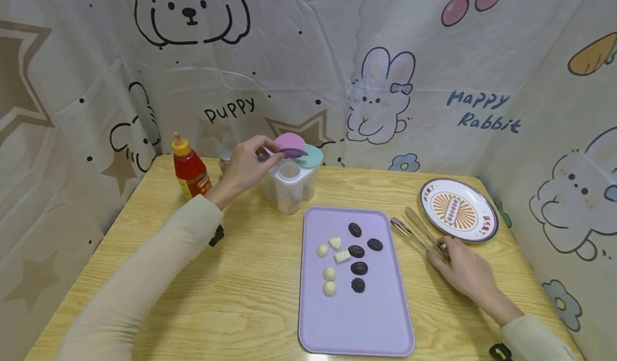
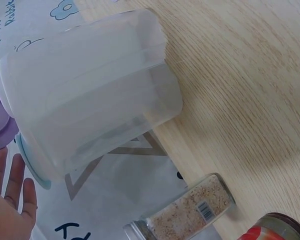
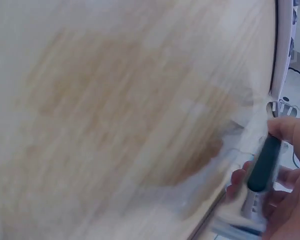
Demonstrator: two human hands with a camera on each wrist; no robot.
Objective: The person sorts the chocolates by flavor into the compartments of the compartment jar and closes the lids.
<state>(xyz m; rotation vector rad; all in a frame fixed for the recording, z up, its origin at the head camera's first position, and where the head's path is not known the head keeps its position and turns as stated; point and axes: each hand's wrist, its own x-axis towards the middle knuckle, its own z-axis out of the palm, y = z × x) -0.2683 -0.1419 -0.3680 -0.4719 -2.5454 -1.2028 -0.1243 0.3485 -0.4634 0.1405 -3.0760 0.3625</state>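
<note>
At the back of the table stands a translucent container (image 1: 289, 192) with several compartments and coloured flip lids. My left hand (image 1: 248, 163) pinches its purple lid (image 1: 295, 152) between thumb and fingers. That lid is raised, and the round opening below it shows. The pink lid (image 1: 289, 141) and the mint lid (image 1: 311, 157) lie behind. In the left wrist view, fingertips reach up to the purple lid (image 2: 1, 122) beside the container's wall (image 2: 90, 85). My right hand (image 1: 465, 267) grips metal tongs (image 1: 409, 234), their arms spread and tips pointing toward the back. A dark grip pad (image 3: 265, 162) shows in the right wrist view.
A lilac tray (image 1: 356, 323) with several white and dark chocolates lies between the hands. Behind the right hand is a patterned plate (image 1: 482, 203). A red sauce bottle (image 1: 190, 168) and a jar of grains (image 2: 185, 210) stand left of the container. Printed cloth surrounds the table.
</note>
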